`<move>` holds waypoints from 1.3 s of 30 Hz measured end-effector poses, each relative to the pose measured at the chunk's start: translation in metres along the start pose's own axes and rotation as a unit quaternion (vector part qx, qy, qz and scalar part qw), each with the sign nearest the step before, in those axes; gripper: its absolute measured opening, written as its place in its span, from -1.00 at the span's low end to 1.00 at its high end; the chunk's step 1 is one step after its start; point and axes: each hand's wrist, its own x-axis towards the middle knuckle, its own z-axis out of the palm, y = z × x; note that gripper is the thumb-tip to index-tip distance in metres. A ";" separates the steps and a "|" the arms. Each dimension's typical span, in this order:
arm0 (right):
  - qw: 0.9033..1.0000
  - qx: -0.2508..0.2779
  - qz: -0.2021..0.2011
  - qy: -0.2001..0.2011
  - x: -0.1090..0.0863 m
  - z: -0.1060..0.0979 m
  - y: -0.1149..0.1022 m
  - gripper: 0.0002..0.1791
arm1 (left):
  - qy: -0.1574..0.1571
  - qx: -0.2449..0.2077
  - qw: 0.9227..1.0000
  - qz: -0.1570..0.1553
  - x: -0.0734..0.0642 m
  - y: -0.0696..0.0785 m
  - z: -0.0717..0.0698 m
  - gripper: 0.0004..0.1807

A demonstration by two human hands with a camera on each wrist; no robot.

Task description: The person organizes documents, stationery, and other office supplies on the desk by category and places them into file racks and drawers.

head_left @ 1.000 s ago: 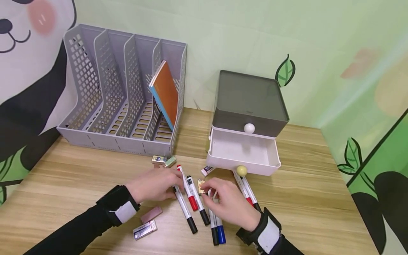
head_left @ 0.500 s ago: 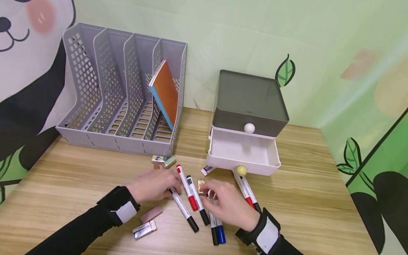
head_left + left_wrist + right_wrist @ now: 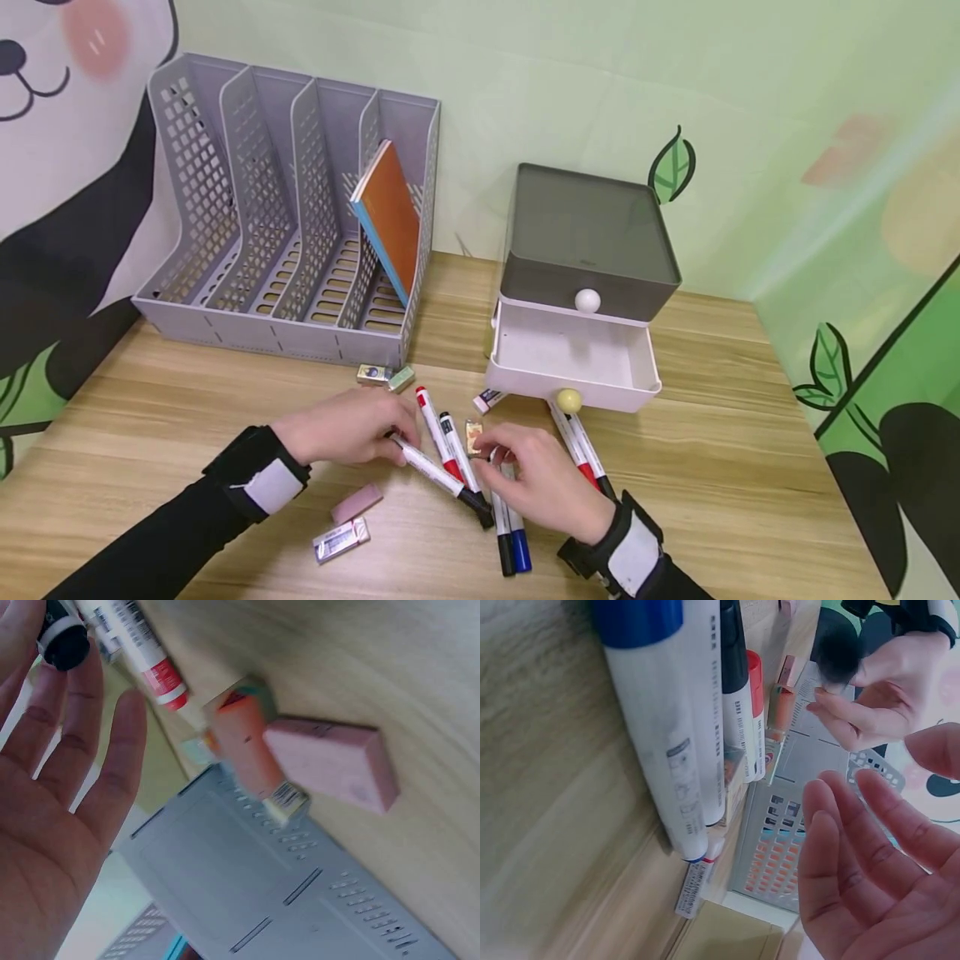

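My left hand (image 3: 348, 425) pinches a black-capped marker (image 3: 431, 468) by one end; its other end points right, crossing in front of the red marker (image 3: 427, 408) and another black marker (image 3: 450, 429). The held marker's dark end (image 3: 66, 646) shows at the fingers in the left wrist view. Over a blue marker (image 3: 519, 546) and a black marker (image 3: 505, 546) lying side by side, my right hand (image 3: 543, 479) hovers with loosely bent fingers. In the right wrist view that hand (image 3: 885, 870) holds nothing, and the blue marker (image 3: 656, 735) lies apart from it.
Several erasers lie about, including a pink one (image 3: 357, 503) and a white-sleeved one (image 3: 341, 540). A grey file rack (image 3: 262, 333) holds an orange book (image 3: 393, 225). The drawer box (image 3: 592, 221) has its white lower drawer (image 3: 517, 375) pulled out, with two markers (image 3: 577, 446) before it.
My left hand has drawn back leftward with the marker, whose black end has swung right across the other black marker. My right hand has stayed nearly still.
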 end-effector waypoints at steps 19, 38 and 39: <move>0.989 -0.141 -0.041 -0.022 0.005 0.002 -0.012 -0.67 | 0.050 -0.051 0.997 0.000 0.016 0.021 0.002 -0.80; 0.995 -0.093 -0.023 0.010 -0.002 -0.013 0.001 -0.74 | 0.188 -0.085 0.973 -0.100 0.027 0.026 0.002 -0.64; 0.996 -0.085 -0.025 0.016 -0.002 -0.016 0.002 -0.75 | 0.205 -0.085 0.970 -0.101 0.029 0.026 0.001 -0.65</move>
